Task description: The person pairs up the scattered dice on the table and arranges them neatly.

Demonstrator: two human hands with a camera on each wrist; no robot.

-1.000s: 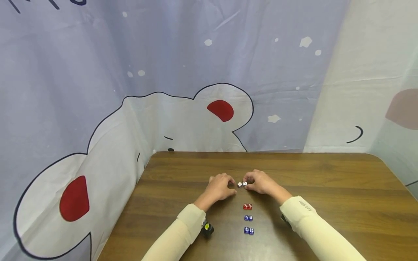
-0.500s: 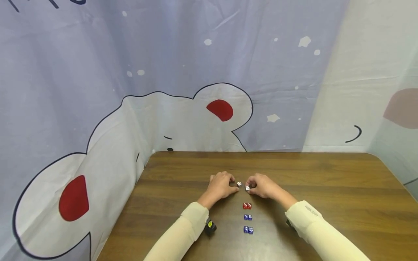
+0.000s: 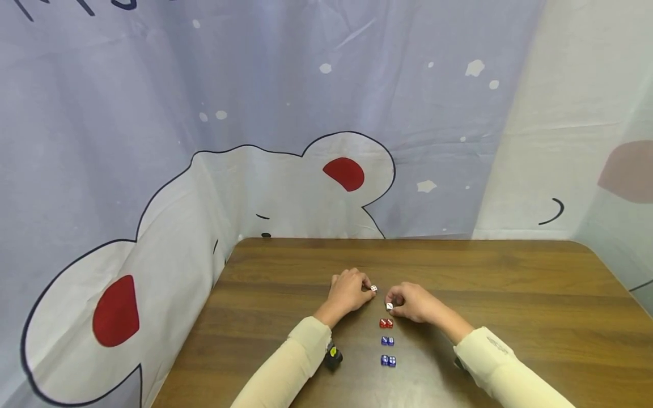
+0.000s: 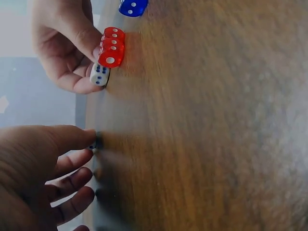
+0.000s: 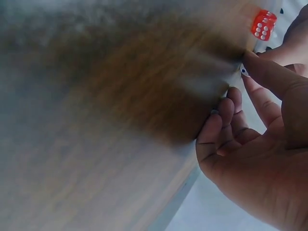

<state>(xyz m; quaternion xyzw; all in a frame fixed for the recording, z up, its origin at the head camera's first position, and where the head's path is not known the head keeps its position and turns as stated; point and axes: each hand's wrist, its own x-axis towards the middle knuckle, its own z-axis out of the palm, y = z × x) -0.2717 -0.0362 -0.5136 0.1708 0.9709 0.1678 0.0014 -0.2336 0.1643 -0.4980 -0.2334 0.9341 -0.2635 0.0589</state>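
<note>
My left hand [image 3: 348,290] pinches a white die [image 3: 374,288] between thumb and forefinger on the wooden table. In the left wrist view that hand [image 4: 33,168] nearly covers the die. To the right and a little nearer, my right hand [image 3: 415,303] holds a second white die [image 3: 390,306] between thumb and fingers. This die [image 4: 99,74] shows blue pips in the left wrist view. Just below it sits a side-by-side pair of red dice [image 3: 386,323]. The right wrist view mostly hides the right hand's die behind the fingers [image 5: 224,113].
Nearer on the table lie a pair of blue dice [image 3: 388,340] and another blue pair [image 3: 389,360], in line with the red ones. The wooden table [image 3: 510,283] runs back to a patterned curtain [image 3: 433,124].
My right hand has drawn its white die toward me, away from the other white die and near the red pair. My left fingers have closed on the remaining white die.
</note>
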